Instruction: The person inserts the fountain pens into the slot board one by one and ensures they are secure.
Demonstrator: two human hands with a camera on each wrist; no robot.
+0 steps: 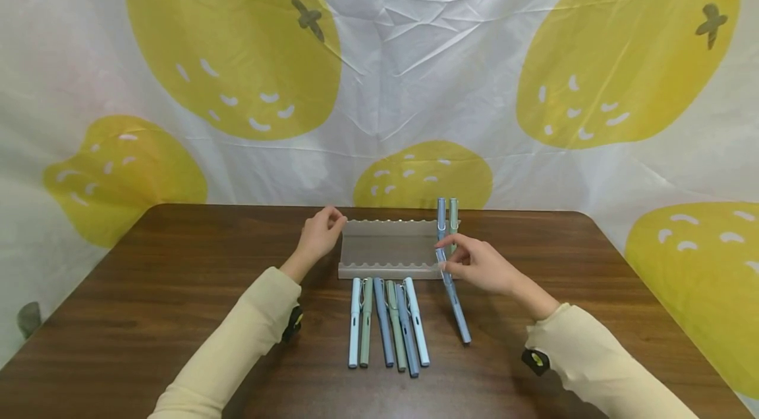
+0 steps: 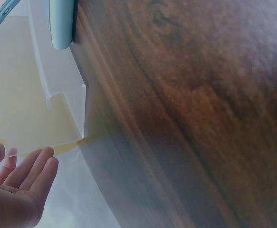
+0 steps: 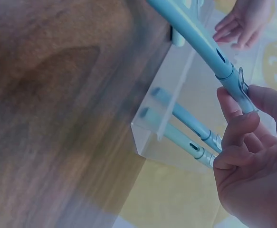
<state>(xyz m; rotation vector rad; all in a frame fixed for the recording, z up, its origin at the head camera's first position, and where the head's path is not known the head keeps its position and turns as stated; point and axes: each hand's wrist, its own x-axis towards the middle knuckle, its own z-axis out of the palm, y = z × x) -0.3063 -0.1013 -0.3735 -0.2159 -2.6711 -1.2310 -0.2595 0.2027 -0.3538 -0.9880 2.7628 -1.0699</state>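
In the head view, a clear pen rack with scalloped edges stands on the table. At its back left corner my left hand pinches the edge between thumb and finger; the left wrist view shows this hand with its other fingers extended. My right hand holds a blue pen by its clipped cap, tilted over the rack's right front. In the right wrist view, thumb and fingers of that hand grip the cap end. A blue pen and a green pen lie in the rack's right-hand slots.
Several pens in light blue, green and darker blue, among them a light blue pen, lie side by side before the rack on the brown wooden table. A white cloth with yellow fruit prints hangs behind the table.
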